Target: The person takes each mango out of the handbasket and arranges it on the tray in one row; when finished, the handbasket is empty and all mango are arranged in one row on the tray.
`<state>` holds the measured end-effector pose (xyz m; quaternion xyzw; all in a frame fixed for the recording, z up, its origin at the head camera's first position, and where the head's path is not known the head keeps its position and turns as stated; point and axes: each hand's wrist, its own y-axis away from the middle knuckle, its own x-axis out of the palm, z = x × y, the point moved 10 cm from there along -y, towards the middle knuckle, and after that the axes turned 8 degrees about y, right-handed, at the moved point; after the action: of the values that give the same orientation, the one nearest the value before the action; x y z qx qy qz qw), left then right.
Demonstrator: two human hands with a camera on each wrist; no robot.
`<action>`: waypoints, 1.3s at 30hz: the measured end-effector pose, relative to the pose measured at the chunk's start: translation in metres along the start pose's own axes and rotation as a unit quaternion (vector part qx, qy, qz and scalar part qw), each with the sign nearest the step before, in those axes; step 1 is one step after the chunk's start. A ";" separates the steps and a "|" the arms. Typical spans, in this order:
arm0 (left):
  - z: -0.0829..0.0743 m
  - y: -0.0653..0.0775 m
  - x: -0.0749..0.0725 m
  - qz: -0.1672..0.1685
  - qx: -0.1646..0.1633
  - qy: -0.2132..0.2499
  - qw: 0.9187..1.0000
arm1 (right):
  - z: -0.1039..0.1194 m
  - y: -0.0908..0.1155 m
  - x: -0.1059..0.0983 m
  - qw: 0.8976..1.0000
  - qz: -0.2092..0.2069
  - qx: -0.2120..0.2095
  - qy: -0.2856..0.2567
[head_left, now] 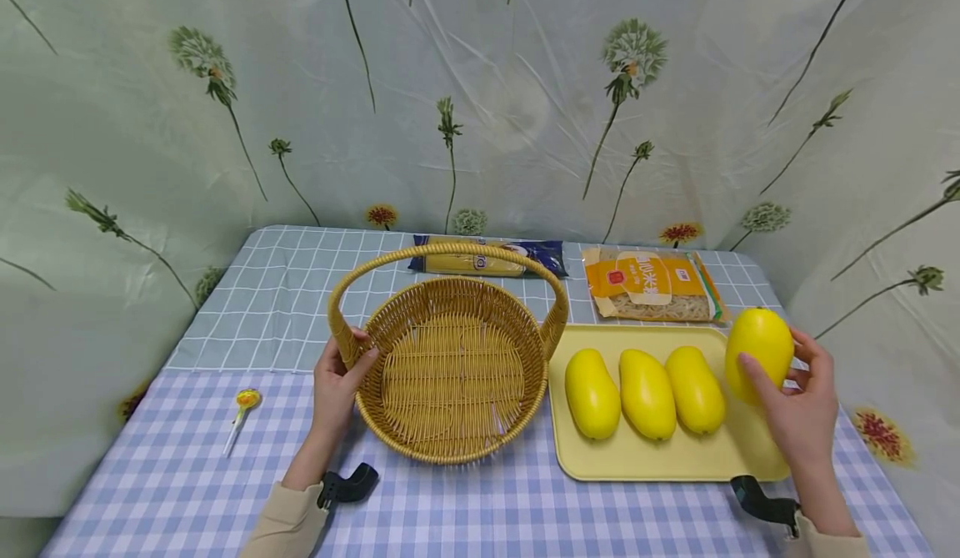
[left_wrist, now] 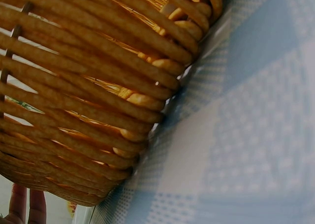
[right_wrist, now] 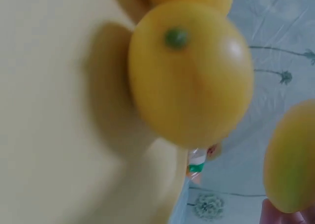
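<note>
My left hand (head_left: 337, 383) grips the left side of a round wicker basket (head_left: 453, 374) at the foot of its arched handle, thumb over the rim. Woven wall (left_wrist: 74, 96) fills much of the left wrist view, close against the checked cloth, with fingertips (left_wrist: 37, 207) at the bottom left. My right hand (head_left: 806, 404) holds a yellow mango (head_left: 761, 345) above the right end of a pale yellow tray (head_left: 675, 468). Three more mangoes lie side by side on that tray, the nearest to my hand being the right one (head_left: 695, 389). In the right wrist view the held mango (right_wrist: 293, 160) is at the right edge.
Behind the basket lies a blue and yellow packet (head_left: 480, 259). An orange bag (head_left: 652, 285) of pale, dry strips sits behind the tray. On the left of the checked cloth (head_left: 442, 516) is a wrapped lollipop (head_left: 246, 401). A flower-print curtain (head_left: 517, 108) encloses the table.
</note>
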<state>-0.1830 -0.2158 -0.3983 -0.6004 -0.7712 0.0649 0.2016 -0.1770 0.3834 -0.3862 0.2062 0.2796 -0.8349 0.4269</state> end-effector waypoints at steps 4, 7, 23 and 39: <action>0.000 0.000 0.000 -0.001 0.004 -0.002 1.000 | -0.050 -0.018 0.011 0.999 0.013 0.001 0.036; 0.000 0.000 0.000 -0.001 0.004 -0.002 1.000 | -0.066 -0.024 0.016 0.998 0.035 0.013 0.060; -0.002 0.000 0.000 0.009 0.014 0.018 1.000 | -0.026 -0.006 0.025 0.969 0.185 0.037 0.160; 0.001 0.000 0.000 0.005 0.003 0.005 1.000 | -0.039 -0.004 0.038 0.946 0.248 0.044 0.202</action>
<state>-0.1833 -0.2161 -0.3991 -0.6036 -0.7672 0.0653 0.2070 -0.1973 0.3884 -0.4367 0.4522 0.2630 -0.6548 0.5454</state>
